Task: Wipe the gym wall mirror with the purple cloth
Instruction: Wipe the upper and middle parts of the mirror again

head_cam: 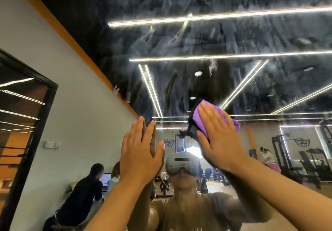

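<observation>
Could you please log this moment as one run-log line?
stage: wiping | right hand: flat, pressing purple cloth on mirror | left hand: flat against glass | upper mirror: streaky

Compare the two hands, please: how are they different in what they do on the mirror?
The right hand presses the purple cloth flat against the mirror; the left hand has no cloth and lies bare on the glass. The right hand is higher and tilts to the left; the left hand is lower and points nearly straight up. Both are raised, with straight fingers held together.
</observation>
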